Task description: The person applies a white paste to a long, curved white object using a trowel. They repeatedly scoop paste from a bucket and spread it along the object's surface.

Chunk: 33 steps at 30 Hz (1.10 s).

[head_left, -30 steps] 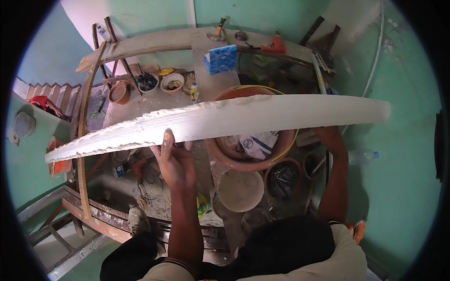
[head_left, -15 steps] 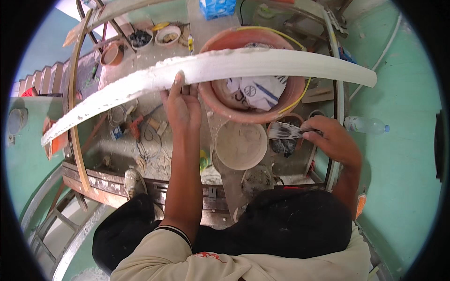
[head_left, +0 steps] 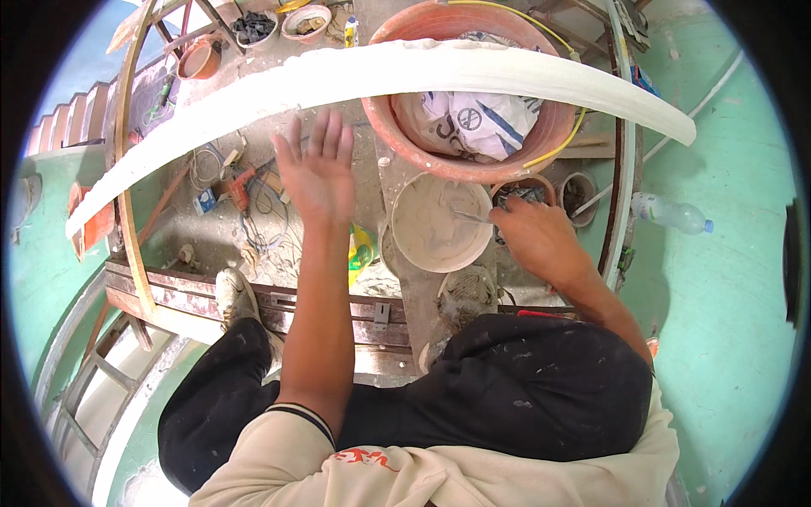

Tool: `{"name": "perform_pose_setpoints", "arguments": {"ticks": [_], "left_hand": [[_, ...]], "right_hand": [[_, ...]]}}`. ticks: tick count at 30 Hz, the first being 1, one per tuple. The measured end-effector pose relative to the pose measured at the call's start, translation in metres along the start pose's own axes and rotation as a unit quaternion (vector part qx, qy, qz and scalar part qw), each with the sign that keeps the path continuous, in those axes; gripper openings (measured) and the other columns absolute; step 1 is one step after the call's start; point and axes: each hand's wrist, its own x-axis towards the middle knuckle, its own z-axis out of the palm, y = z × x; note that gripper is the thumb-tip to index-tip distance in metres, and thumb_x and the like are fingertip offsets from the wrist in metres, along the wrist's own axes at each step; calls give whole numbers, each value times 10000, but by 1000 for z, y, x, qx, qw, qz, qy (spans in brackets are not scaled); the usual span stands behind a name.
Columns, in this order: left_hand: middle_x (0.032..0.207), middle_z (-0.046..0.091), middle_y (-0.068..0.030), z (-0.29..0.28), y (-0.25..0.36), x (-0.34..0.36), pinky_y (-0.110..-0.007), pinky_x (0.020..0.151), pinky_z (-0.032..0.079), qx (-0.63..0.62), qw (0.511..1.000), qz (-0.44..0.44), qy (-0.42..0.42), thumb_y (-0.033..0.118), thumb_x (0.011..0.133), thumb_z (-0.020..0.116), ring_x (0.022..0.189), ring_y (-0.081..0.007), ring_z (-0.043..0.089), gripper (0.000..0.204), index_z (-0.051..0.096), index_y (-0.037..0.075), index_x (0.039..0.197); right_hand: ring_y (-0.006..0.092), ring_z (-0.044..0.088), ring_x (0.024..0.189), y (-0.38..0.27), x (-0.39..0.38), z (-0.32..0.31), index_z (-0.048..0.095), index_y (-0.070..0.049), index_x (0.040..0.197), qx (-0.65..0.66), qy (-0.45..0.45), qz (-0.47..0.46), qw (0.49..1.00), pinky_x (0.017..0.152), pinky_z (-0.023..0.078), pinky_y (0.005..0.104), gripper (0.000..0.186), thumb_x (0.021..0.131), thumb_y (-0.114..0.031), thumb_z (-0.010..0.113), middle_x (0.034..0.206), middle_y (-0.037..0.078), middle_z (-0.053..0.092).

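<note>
Strip: long white curved pc, arcs across upper frame fr. left edge to upper R; rough along upper L edge. Passes in front of tub.
L hand: palm-up, L of ctr, fingers spread wide, nothing in grip; fingertips just under strip's lower edge, can't tell if touching.
R hand: R of ctr, fingers closed round tool; handle mostly hidden by hand.
Tool end: thin, in bowl, over/into the mix; exact depth n/a.
Bowl: round, mid-frame, w/ pale wet mix.
Tub: big reddish, upper ctr, just above bowl; white printed bag inside, yellow cable along R rim.
Pots: reddish one w/ dark stuff, partly behind R hand; grey-filled one just R.
Bottle: clear, blue cap, R side, lying sideways in view.
Drill: orange-red, L of ctr, nr loose cables.
Pkt: green/yellow, beside L forearm.
Upper L: small orange bucket, upright timber crossing strip.
Lower L: ladder.
</note>
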Motion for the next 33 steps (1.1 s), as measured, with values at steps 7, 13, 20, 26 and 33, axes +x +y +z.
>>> {"name": "perform_pose_setpoints", "arguments": {"ticks": [7, 13, 20, 26, 33], "left_hand": [[1174, 713, -87, -86, -34, -9, -387, 896, 554, 544, 761, -253, -247, 238, 997, 684, 1062, -233, 677, 451, 551, 56, 1388], [1239, 687, -166, -46, -23, -26, -416, 855, 622, 511, 739, -354, -257, 153, 881, 817, 1109, -275, 679, 672, 502, 43, 1464], [1321, 619, -210, 1, -43, -51, -411, 864, 644, 499, 718, -342, -345, 99, 807, 864, 1184, -293, 646, 789, 462, -36, 1473], [1288, 612, -160, 10, -99, -87, -398, 921, 620, 453, 778, -197, -387, 142, 832, 870, 1189, -252, 626, 758, 457, -48, 1438], [1297, 611, -192, 15, -127, -107, -417, 1056, 479, 543, 709, -51, -446, 135, 806, 881, 1229, -274, 596, 714, 477, -50, 1365]], "right_hand": [[359, 738, 893, 5, -16, 18, 723, -69, 993, -8, 19, 41, 999, 741, 596, 476, 170, 850, -71, 631, 964, 160, 682], [352, 712, 977, 15, -42, 36, 724, -129, 1108, 43, -1, 104, 994, 790, 579, 501, 215, 904, -123, 659, 1035, 113, 676], [379, 719, 947, 31, -72, 34, 699, -81, 1078, 73, 64, 188, 977, 781, 589, 510, 173, 934, -146, 627, 1010, 131, 683], [405, 678, 969, 26, -107, 64, 666, -33, 1158, 137, 80, 276, 948, 843, 534, 528, 225, 962, -143, 650, 1072, 179, 659], [317, 678, 755, 7, -106, 83, 670, 12, 1017, 433, 146, 244, 856, 702, 544, 419, 175, 993, -158, 637, 865, 152, 673]]}}
